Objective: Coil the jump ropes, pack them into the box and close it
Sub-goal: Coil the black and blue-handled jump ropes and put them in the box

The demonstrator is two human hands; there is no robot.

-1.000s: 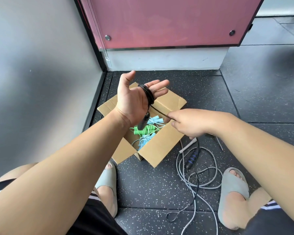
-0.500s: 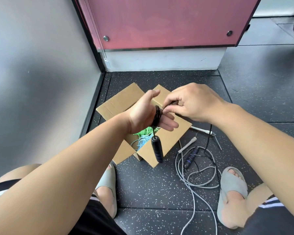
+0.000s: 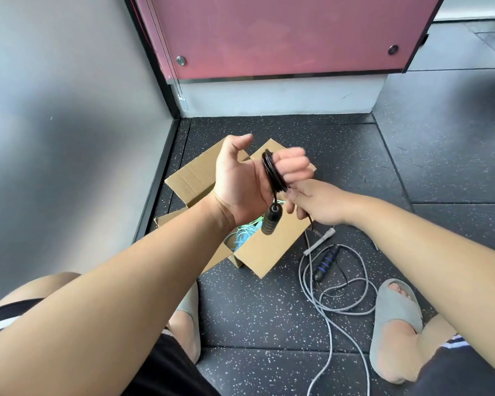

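The curled fingers (image 3: 293, 164) of the left hand (image 3: 240, 181) are folded in toward the upturned palm, thumb pointing up. A black jump rope (image 3: 272, 172) is wound in tight loops between thumb and fingers, so the hand serves as a spool and the folded fingers stop the coil from slipping off. One ribbed black handle (image 3: 271, 222) dangles just below the heel of the palm, probably left hanging as the anchored end. Directly under the curled fingers, the right hand (image 3: 317, 205) pinches the loose strand where it leaves the coil. A short length trails down from that grip, seemingly held taut to lay on the next turn. Below both hands an open cardboard box (image 3: 266, 252) sits on the speckled rubber floor (image 3: 269, 315), flaps spread, with pale blue and green ropes (image 3: 242, 234) already inside. It appears to be placed there so a finished coil can drop straight in. Beyond the right hand a grey jump rope (image 3: 330, 332) lies uncoiled, next to a blue-banded black handle (image 3: 326, 262) that seems to be the black rope's far end. The box is not yet closed.
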